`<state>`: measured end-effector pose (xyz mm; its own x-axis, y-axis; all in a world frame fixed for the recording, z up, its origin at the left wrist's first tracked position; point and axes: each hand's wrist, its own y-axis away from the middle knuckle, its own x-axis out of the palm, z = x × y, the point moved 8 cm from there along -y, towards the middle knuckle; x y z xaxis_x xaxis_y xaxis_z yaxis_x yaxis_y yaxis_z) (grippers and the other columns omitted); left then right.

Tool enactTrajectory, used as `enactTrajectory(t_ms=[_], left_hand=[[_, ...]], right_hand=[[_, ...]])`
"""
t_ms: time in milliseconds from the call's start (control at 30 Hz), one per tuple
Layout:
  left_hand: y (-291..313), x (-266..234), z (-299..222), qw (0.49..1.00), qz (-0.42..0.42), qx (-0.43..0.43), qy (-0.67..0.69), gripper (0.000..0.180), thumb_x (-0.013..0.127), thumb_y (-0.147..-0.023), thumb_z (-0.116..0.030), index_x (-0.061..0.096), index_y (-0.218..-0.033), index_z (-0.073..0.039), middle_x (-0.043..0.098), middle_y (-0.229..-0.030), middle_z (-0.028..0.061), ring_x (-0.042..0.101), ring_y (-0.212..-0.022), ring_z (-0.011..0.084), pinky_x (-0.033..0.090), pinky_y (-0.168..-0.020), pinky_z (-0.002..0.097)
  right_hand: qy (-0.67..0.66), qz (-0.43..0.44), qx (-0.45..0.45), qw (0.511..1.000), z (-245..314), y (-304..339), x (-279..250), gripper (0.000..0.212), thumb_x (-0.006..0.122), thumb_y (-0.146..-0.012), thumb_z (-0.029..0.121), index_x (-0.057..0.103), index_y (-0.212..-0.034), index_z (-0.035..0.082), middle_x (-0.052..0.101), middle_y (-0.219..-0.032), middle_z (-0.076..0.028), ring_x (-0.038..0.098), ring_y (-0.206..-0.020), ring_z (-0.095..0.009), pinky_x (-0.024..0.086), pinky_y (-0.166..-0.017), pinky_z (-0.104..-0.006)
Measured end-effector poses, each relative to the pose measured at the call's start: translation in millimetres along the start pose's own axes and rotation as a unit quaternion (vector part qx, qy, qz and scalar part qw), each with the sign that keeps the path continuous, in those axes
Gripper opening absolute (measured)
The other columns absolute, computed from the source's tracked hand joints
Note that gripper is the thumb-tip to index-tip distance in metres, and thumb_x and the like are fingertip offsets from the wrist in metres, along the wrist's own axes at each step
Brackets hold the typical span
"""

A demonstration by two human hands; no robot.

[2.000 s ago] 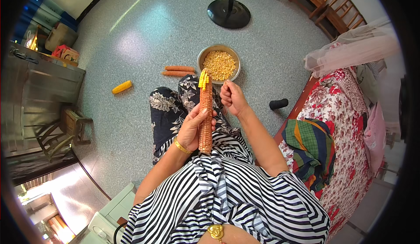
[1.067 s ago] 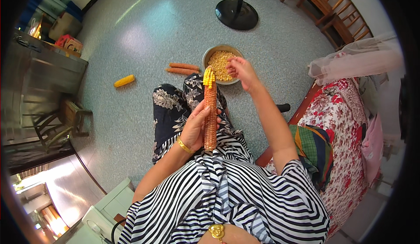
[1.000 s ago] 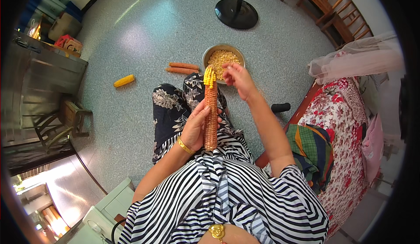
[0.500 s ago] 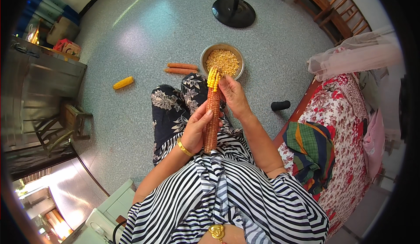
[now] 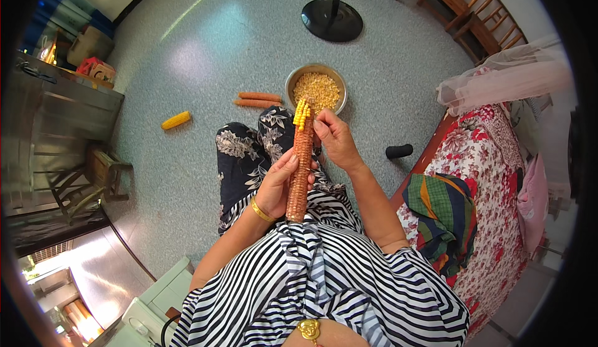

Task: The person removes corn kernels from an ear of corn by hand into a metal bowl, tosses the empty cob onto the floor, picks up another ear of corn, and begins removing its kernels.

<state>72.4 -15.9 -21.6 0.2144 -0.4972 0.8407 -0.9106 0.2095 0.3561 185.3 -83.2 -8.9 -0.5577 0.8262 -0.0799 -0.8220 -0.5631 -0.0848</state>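
Basically, L hand (image 5: pixel 278 182) has the cob (image 5: pixel 301 176) abt mid-length, fingers wrapped round, thumb on the upper side: firm closed grip. Cob's over the lap, near end by the striped top (image 5: pixel 311 253), far end pointing fwd twd the bowl (image 5: pixel 289 89) & overlapping its near rim in view. Mostly bare, reddish-brown; a few rows of yellow kernels (image 5: pixel 302 117) at the far end.

R hand (image 5: pixel 337 140) is up by that end, R side, fingers curled in, thumb tip right at or just beside the cob. Can't tell if it's touching, or pinching anything.

Bowl = round, metal, on the floor (image 5: pixel 187 92) past the knees, w/ loose yellow grain (image 5: pixel 316 87) inside. Just L of it, 2 bare cobs (image 5: pixel 258 103) lie side by side. Further L, well apart, 1 yellow ear (image 5: pixel 175 120), looks full.

Also: black roll (image 5: pixel 399 151) on floor to the R, nr the bed (image 5: pixel 492 247) w/ floral cover; plaid cloth (image 5: pixel 439 213) on it. Black round base (image 5: pixel 332 20) w/ pole beyond the bowl; wooden chairs (image 5: pixel 458 4) far R.
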Motion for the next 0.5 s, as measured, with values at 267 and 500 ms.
enactTrajectory(t_ms=[267,500], left_hand=[[2,-3,-1,1.000,-0.005,0.010,0.012,0.038,0.049,-0.092,-0.021,0.039,-0.125,-0.007,0.055,-0.100,0.0099,0.056,-0.080,0.0159,0.051,-0.068,0.0279],[0,-3,-1,1.000,-0.011,0.014,-0.001,0.036,0.048,-0.093,-0.020,0.039,-0.125,-0.006,0.055,-0.099,0.0100,0.057,-0.080,0.0162,0.051,-0.069,0.0285]], right_hand=[[0.169,-0.170,-0.085,0.967,34,-30,-44,0.016,0.060,-0.085,0.015,0.051,-0.089,0.002,0.056,-0.071,-0.005,0.057,-0.064,-0.015,0.046,-0.058,-0.0291],[0.307,-0.172,-0.003,0.936,0,-37,-65,0.030,0.053,-0.089,0.033,0.057,-0.089,0.004,0.059,-0.067,-0.010,0.059,-0.063,-0.021,0.047,-0.060,-0.0358]])
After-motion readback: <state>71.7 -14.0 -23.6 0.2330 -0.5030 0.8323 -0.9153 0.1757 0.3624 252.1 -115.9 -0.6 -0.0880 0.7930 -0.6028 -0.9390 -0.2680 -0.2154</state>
